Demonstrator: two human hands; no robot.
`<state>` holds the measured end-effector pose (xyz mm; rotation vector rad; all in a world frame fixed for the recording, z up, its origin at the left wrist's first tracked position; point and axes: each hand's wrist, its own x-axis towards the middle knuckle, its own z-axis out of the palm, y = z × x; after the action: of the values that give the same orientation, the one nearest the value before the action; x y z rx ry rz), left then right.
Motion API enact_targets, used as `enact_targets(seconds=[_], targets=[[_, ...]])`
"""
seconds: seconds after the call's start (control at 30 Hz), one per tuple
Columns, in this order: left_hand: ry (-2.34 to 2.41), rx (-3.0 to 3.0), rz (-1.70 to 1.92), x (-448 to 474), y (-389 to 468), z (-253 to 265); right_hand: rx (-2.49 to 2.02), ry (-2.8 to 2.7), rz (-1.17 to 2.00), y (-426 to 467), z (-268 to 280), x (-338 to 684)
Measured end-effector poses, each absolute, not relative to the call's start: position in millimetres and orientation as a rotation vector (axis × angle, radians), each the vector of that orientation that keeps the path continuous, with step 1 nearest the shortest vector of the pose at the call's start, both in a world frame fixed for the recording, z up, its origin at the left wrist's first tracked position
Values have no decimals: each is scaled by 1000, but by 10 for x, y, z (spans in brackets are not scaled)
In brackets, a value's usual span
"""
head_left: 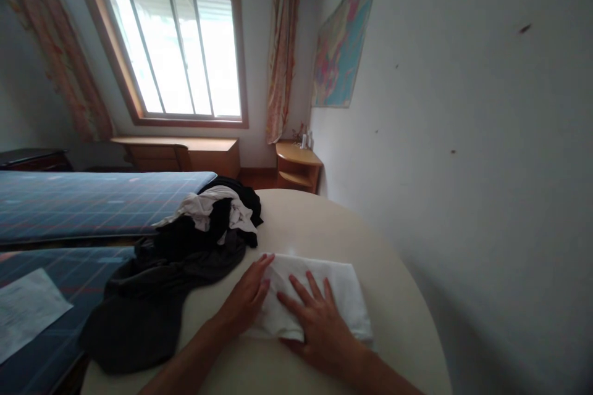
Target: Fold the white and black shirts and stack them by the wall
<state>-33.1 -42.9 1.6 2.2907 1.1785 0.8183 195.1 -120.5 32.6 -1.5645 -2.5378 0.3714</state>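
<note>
A white cloth (pixel 340 278), folded into a flat, roughly rectangular bundle, lies on the round cream table (pixel 306 219). Its exact kind of garment or linen cannot be made out. My right hand (pixel 319 318) rests palm down on the cloth with its fingers spread. Along the cloth's left edge lies my left hand (pixel 248 296), fingers stretched forward and touching the fabric. Neither hand grips anything that I can see. The left part of the cloth is partly covered by my hands.
Dark clothes (pixel 152 290) and a pale garment (pixel 201 207) are heaped at the table's left edge. Beyond them are blue plaid mattresses (pixel 106 203), with a sheet of paper (pixel 30 308) on the nearer one. A white wall (pixel 463 216) runs along the right. A corner shelf (pixel 299 154) stands behind.
</note>
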Motion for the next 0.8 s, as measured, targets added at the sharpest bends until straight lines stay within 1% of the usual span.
enact_targets(seconds=[0.07, 0.13, 0.27, 0.37, 0.57, 0.8], targets=[[1250, 2258, 917, -299, -401, -46, -1722, -2444, 322, -1070, 287, 1973], [1312, 2291, 916, -280, -371, -127, -1924, -2312, 238, -856, 247, 2020], [1388, 2455, 702, -272, -338, -264, -2328, -1954, 107, -291, 178, 2220], [1419, 2539, 563, -263, -342, -259, -2499, -1709, 89, 136, 161, 2444], [1436, 2569, 545, -273, -326, -109, -2602, -1355, 76, 744, 158, 2833], [1407, 2561, 629, -302, -285, -145, -2596, -1200, 28, 1069, 99, 3055]])
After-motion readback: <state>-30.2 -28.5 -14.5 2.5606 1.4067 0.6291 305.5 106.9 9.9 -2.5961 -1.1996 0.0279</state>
